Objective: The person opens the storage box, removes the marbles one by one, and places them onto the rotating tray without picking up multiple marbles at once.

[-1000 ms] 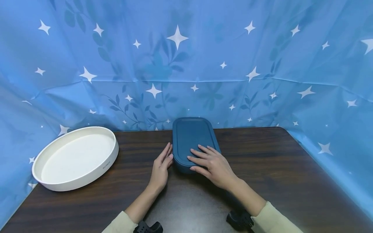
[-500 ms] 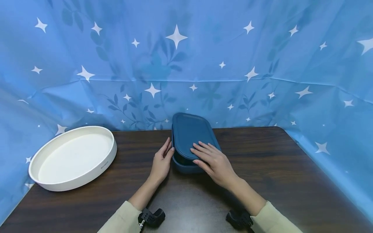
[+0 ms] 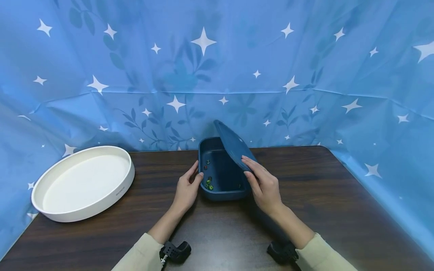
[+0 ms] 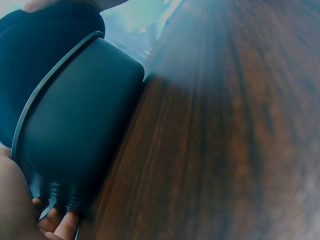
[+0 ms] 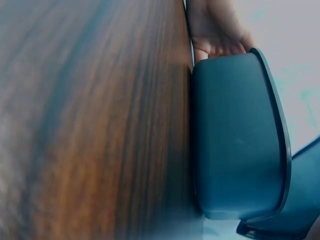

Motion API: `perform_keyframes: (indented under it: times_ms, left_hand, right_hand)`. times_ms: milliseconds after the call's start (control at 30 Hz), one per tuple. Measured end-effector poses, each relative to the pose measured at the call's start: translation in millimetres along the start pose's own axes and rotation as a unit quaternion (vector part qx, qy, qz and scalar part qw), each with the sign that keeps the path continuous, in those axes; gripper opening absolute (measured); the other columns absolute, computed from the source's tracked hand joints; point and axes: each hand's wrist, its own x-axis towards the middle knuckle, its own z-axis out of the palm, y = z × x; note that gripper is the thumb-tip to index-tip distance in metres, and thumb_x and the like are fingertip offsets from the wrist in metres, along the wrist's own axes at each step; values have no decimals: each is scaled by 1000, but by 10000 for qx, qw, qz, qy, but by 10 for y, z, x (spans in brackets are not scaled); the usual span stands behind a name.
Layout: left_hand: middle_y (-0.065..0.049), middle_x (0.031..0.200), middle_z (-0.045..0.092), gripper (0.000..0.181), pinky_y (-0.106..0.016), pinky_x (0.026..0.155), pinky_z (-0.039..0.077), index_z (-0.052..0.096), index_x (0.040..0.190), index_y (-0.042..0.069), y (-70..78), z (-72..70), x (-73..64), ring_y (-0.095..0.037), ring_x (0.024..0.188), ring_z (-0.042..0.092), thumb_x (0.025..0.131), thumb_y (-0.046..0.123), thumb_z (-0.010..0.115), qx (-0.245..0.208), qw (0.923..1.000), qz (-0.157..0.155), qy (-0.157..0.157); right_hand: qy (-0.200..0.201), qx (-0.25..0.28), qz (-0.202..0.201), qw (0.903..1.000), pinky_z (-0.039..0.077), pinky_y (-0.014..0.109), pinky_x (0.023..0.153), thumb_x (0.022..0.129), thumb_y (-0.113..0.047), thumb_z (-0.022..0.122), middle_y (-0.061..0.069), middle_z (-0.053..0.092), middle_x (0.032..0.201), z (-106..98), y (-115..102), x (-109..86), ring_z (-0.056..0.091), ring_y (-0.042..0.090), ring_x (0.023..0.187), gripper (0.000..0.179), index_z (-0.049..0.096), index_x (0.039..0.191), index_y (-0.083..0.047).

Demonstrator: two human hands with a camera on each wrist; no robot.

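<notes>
A dark blue rectangular box [image 3: 225, 196] sits near the table's far edge, its lid [image 3: 233, 142] raised and tilted steeply over the right side. My right hand [image 3: 266, 188] holds the lid's near edge between thumb and fingers. My left hand [image 3: 186, 190] grips the box's left wall, thumb at the rim and fingers along the outside. Inside, a few small green pieces [image 3: 209, 185] and tiny brownish bits lie along the left wall. In the left wrist view, fingertips press low against the box's side [image 4: 80, 105]. The right wrist view shows the lid [image 5: 305, 175] beyond the rim.
A round white tray [image 3: 83, 214] with a low wall stands at the left of the dark wood table [image 3: 322, 195]. A blue curtain [image 3: 237, 56] with white stars hangs right behind the far table edge.
My right hand has lifted the lid, which lay flat on the box, and tilted it up toward the right, revealing the inside. The left thumb has moved onto the rim.
</notes>
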Motion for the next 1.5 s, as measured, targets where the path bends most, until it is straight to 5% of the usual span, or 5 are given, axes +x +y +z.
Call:
perform_keyframes:
  times_ms: [267, 500, 933, 1333, 1500]
  left_hand:
    - [-11, 153, 52, 52, -47, 112, 46, 42, 155, 17, 22, 11, -16, -24, 140, 51, 104, 24, 54, 140, 9999, -58, 65]
    - [-11, 153, 52, 53, -47, 112, 46, 42, 155, 17, 11, 2, -10, -25, 140, 51, 104, 25, 54, 164, 9998, -52, 35]
    - [-10, 151, 54, 52, -46, 112, 46, 45, 154, 19, -2, -11, -11, -24, 140, 52, 103, 28, 56, 131, 9997, -183, 13]
    - [-9, 153, 52, 52, -45, 114, 43, 44, 154, 19, 12, -40, -2, -23, 143, 48, 103, 27, 56, 67, 9996, -263, 0]
    - [-9, 153, 52, 53, -44, 114, 43, 44, 154, 19, 4, -38, -4, -22, 143, 48, 103, 29, 56, 65, 9996, -265, -38]
  right_hand:
    - [968, 287, 1498, 9835, 42, 7, 64, 99, 4, 54, 20, 72, 89, -91, 37, -6, 51, -7, 67, 30, 68, 126, 2]
    - [1363, 424, 2620, 9544, 48, 5, 88, 106, -11, 49, 23, 73, 115, -178, 89, 4, 64, -6, 100, 29, 69, 122, 2]
    - [501, -673, 932, 9921, 47, 1, 69, 89, 11, 57, 27, 71, 116, -385, 242, -97, 67, -5, 95, 63, 43, 149, 2]
    - [-139, -1180, 1299, 9844, 35, 16, 51, 80, 11, 53, 22, 64, 120, -471, 255, -67, 39, 6, 60, 78, 43, 154, -11]
    - [42, -1032, 1228, 9871, 46, 3, 61, 88, 8, 60, 21, 65, 113, -497, 276, -44, 64, 17, 70, 59, 53, 145, -4]
